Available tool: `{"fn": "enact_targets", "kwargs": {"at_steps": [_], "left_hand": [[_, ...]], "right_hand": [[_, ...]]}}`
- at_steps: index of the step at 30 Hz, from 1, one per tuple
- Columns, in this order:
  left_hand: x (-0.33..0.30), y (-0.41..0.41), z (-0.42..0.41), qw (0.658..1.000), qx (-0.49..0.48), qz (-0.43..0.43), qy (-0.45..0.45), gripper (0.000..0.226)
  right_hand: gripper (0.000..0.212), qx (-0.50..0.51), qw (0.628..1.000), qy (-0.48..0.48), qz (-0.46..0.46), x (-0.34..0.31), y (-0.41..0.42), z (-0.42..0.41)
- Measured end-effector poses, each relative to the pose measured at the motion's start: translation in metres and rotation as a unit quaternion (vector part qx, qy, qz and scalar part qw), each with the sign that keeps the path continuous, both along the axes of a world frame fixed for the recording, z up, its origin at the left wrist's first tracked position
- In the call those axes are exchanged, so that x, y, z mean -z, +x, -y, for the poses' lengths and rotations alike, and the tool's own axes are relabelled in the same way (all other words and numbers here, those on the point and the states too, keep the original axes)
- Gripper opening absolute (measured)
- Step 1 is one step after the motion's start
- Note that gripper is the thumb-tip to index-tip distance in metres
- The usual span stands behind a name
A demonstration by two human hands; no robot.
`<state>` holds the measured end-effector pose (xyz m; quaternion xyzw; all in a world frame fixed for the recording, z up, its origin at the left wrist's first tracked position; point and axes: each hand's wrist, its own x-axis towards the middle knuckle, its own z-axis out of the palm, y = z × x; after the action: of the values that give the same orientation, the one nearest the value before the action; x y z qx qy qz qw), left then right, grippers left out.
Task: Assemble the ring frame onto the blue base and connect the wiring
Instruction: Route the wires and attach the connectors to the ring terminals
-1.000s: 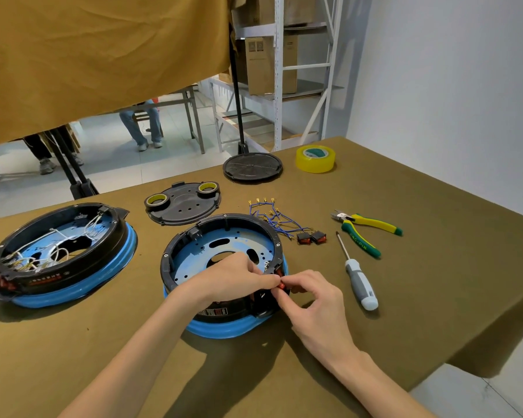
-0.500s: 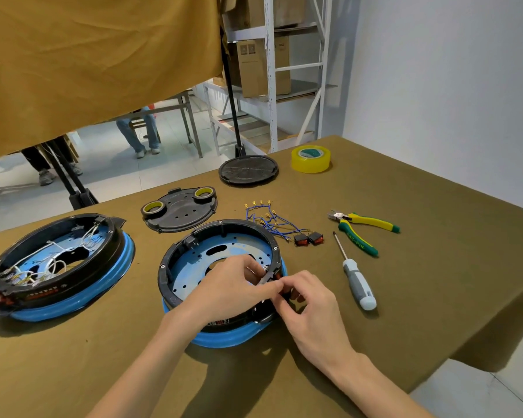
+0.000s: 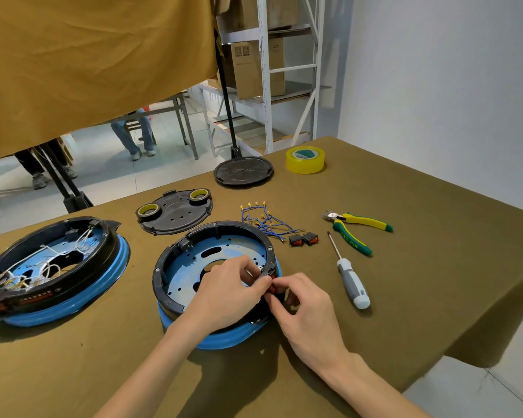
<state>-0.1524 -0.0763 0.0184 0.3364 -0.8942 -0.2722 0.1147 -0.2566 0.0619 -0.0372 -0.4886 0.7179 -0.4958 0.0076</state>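
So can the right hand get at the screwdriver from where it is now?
Probably yes. The screwdriver lies in the open on the table cloth, just right of the right hand, with nothing between them. But that hand is pinching a small red part at the ring frame and must release it first.

Two bare forearms and hands, seen from above.

The left hand [image 3: 227,292] and right hand [image 3: 307,309] wear no gloves, rings or watch; both forearms are uncovered up to the frame's lower edge, with no sleeve in view. Fingernails look short and unpainted.
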Motion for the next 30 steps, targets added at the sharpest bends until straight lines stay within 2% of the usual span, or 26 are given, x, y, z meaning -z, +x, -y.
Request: {"fn": "enact_targets", "kwargs": {"at_steps": [9, 17, 24, 26, 28, 29, 30], "left_hand": [[-0.001, 0.003, -0.006, 0.999, 0.025, -0.010, -0.031, 0.024], [-0.003, -0.001, -0.005, 0.998, 0.035, 0.042, -0.031, 0.049], [-0.004, 0.000, -0.005, 0.999, 0.029, 0.017, -0.003, 0.042], [-0.005, 0.001, -0.006, 0.999, 0.030, 0.012, -0.002, 0.035], [-0.006, 0.002, -0.008, 1.000, 0.029, 0.011, -0.004, 0.035], [-0.006, 0.001, -0.009, 1.000, 0.027, 0.013, -0.004, 0.036], [-0.006, 0.001, -0.009, 1.000, 0.026, 0.014, -0.003, 0.037]], "right_hand": [[0.024, -0.013, 1.000, -0.008, 0.016, 0.003, -0.008, -0.001], [0.027, -0.031, 0.992, -0.024, 0.119, 0.004, -0.009, 0.002], [0.027, -0.032, 0.994, -0.044, 0.090, -0.002, -0.008, 0.002], [0.026, 0.019, 0.993, -0.103, 0.048, -0.006, -0.017, 0.000], [0.025, 0.141, 0.985, -0.097, -0.031, -0.012, -0.040, 0.000], [0.029, 0.205, 0.976, -0.027, -0.073, -0.016, -0.054, -0.002], [0.038, 0.256, 0.956, 0.085, -0.113, -0.019, -0.065, -0.003]]}}
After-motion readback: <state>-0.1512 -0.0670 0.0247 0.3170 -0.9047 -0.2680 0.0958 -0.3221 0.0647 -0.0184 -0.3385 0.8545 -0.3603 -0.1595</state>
